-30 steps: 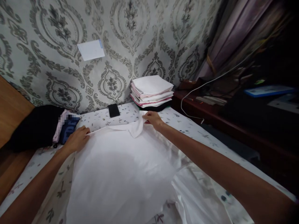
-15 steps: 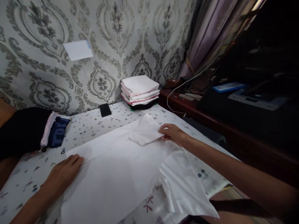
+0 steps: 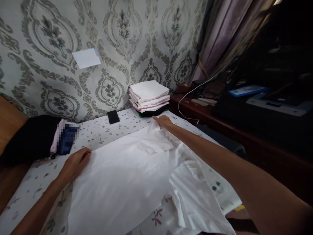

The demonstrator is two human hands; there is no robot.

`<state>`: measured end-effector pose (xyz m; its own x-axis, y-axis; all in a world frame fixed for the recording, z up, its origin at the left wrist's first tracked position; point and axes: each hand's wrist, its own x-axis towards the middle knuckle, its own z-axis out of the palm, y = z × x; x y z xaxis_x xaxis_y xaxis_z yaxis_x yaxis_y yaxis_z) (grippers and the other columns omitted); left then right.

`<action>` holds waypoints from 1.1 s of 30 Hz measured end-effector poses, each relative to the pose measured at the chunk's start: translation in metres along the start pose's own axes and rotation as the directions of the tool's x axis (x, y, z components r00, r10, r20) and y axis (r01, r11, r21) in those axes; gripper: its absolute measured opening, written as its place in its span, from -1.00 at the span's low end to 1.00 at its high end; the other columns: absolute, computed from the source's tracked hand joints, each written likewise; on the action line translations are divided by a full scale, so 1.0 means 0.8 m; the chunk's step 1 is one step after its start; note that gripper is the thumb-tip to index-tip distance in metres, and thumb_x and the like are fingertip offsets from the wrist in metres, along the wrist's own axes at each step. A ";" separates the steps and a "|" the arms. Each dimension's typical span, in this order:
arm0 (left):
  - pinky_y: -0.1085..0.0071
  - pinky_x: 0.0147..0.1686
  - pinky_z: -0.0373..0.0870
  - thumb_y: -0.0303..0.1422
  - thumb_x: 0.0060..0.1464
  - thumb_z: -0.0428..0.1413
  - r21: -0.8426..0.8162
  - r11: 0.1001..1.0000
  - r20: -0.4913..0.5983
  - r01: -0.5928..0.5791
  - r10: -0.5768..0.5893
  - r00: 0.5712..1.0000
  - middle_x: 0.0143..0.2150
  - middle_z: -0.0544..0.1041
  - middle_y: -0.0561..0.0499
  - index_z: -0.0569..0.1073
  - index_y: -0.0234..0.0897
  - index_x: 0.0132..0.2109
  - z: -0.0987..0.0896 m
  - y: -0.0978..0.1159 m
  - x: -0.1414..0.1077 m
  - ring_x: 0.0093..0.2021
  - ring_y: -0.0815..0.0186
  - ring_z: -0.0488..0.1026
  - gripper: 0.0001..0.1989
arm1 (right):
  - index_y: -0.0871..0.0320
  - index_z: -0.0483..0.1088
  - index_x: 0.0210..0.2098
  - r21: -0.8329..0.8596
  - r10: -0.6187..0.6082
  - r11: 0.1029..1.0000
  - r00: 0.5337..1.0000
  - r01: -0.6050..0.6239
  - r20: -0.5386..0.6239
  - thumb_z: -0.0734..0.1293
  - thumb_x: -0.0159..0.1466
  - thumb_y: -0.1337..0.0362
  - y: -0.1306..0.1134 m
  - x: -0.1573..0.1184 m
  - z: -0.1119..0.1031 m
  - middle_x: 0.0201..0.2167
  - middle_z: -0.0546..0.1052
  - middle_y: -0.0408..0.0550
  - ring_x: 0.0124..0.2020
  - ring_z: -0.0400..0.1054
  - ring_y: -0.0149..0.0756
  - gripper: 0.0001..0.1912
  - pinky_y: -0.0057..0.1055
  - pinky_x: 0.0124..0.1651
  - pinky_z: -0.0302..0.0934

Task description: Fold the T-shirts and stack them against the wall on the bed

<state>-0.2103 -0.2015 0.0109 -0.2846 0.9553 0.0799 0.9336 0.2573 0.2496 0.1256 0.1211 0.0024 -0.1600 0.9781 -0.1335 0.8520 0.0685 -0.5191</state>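
A white shirt (image 3: 122, 176) lies spread over the patterned sheet, with one sleeve folded inward near the top and the other rumpled at the lower right. My left hand (image 3: 79, 161) has its fingers closed on the shirt's left edge. At the far end, my right hand (image 3: 162, 121) pinches the white fabric near the shoulder, just in front of a stack of folded clothes (image 3: 149, 96).
A black phone (image 3: 113, 117) lies by the patterned wall. Dark, pink and blue clothing (image 3: 31, 137) is at the left. A white cable (image 3: 182, 98) hangs over the dark red furniture edge (image 3: 227, 130) at the right.
My right hand has moved away from me, from the folded sleeve to the shirt's far edge. My left hand has shifted slightly up along the left edge.
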 end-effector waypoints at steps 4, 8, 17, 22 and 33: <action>0.40 -0.32 0.33 -0.13 0.19 -0.13 0.071 0.997 -0.059 0.014 -0.010 0.998 -0.27 0.58 0.03 0.45 -0.15 -0.17 0.023 -0.005 0.005 -0.31 0.25 0.50 -0.67 | 0.25 0.48 -0.12 0.099 0.026 0.995 0.999 -0.029 0.034 0.37 0.35 0.18 0.012 0.010 0.008 -0.29 0.54 -0.11 -0.38 0.45 -0.40 -0.76 -0.40 -0.28 0.40; 0.39 -0.32 0.36 -0.10 0.22 -0.14 0.076 0.997 -0.058 0.001 0.004 0.998 -0.25 0.59 0.02 0.45 -0.16 -0.13 0.029 -0.013 0.001 -0.29 0.24 0.52 -0.64 | 0.24 0.54 -0.19 0.158 -0.002 0.987 1.000 0.004 -0.017 0.40 0.25 0.36 0.027 0.010 0.008 -0.45 0.53 -0.15 -0.58 0.36 -0.50 -0.85 -0.54 -0.43 0.30; 0.33 -0.23 0.42 -0.11 0.24 -0.16 0.097 0.995 -0.067 -0.035 0.041 0.997 -0.12 0.60 -0.04 0.45 -0.18 -0.11 0.031 -0.016 -0.001 -0.17 0.17 0.55 -0.62 | 0.07 0.52 -0.10 -0.094 -0.049 0.995 0.993 0.039 -0.111 0.30 0.23 0.37 0.026 0.003 0.014 -0.05 0.56 0.05 0.01 0.41 -0.10 -0.72 -0.27 -0.04 0.31; 0.31 -0.21 0.43 -0.12 0.24 -0.17 0.085 0.996 -0.077 -0.036 0.042 0.996 -0.09 0.60 -0.06 0.46 -0.20 -0.09 0.032 -0.017 -0.007 -0.13 0.16 0.55 -0.61 | 0.09 0.49 -0.03 -0.206 -0.068 0.977 0.993 0.048 -0.093 0.22 0.30 0.34 0.029 -0.003 0.010 -0.01 0.54 0.09 0.04 0.39 -0.05 -0.69 -0.23 -0.03 0.29; 0.31 -0.20 0.42 -0.17 0.26 -0.17 0.064 0.998 -0.124 -0.025 0.033 0.992 -0.12 0.59 -0.04 0.44 -0.18 -0.08 0.039 -0.018 -0.012 -0.14 0.20 0.54 -0.65 | -0.07 0.51 0.08 -0.363 -0.309 0.891 0.950 0.275 -0.041 0.16 0.37 0.40 0.032 -0.023 0.009 0.08 0.44 0.08 0.15 0.31 -0.04 -0.56 -0.27 0.01 0.26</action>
<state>-0.2139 -0.2100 -0.0237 -0.2785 0.9379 0.2069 0.9525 0.2420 0.1848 0.1470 0.1033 -0.0146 -0.3954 0.9160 0.0681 0.8956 0.4009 -0.1926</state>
